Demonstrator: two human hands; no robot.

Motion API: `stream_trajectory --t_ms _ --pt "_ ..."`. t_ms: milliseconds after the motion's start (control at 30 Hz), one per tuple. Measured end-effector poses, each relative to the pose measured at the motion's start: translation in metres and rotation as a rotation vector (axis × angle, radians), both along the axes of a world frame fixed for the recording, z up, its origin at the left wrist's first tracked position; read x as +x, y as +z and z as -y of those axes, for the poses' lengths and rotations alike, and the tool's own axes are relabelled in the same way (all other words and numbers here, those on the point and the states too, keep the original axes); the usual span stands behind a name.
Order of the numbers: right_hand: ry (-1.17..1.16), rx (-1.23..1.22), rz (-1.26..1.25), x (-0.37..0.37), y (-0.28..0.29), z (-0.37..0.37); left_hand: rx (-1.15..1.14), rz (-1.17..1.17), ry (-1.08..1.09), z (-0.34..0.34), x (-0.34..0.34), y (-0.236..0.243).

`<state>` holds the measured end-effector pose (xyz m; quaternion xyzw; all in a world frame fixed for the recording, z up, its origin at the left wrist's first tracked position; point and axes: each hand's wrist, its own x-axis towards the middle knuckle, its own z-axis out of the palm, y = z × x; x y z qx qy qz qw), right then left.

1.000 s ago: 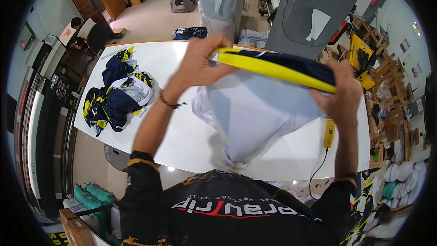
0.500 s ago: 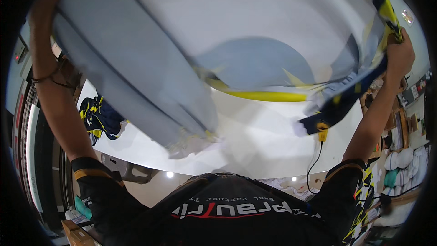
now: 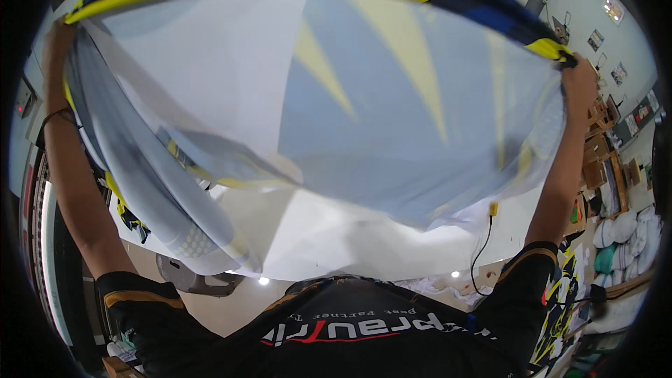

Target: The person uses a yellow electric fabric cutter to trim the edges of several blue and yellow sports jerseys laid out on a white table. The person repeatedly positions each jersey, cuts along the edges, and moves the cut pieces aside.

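A large thin cloth (image 3: pixel 371 91), printed navy, yellow and white on its face with a paler grey-blue reverse, hangs spread between my raised hands. My left hand (image 3: pixel 59 49) is closed on its far-left corner, beside the yellow edge. At the far right, my right hand (image 3: pixel 579 80) grips the opposite end of that edge, where the fabric bunches up. Its lower part sags over the white table (image 3: pixel 329 238), and a long fold droops beside my left forearm. Whether this is a whole garment or a cut piece, I cannot tell.
On the table's right side lies a small yellow device (image 3: pixel 493 208) with a black cord running off the near edge. A navy and yellow cloth bundle (image 3: pixel 126 213) sits at the left, partly hidden. Below is a grey plastic seat (image 3: pixel 192 276); white sacks (image 3: pixel 616 252) are stacked at right.
The cloth has swung up and opened out, its yellow edge now stretched across the top. My left hand has come fully into view; the right has shifted slightly inward and lower.
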<state>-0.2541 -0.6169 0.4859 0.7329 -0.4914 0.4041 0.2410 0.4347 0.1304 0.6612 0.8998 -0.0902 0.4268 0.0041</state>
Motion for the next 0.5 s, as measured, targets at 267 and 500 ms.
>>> stream_trajectory --t_ms 267,500 --pt "0.259 0.508 0.202 0.079 -0.116 0.109 -0.644 -0.570 -0.323 0.035 0.055 -0.111" --pt "0.754 0.137 0.539 0.052 -0.029 0.157 -0.991 -0.550 -0.720 -0.001 0.099 -0.084"
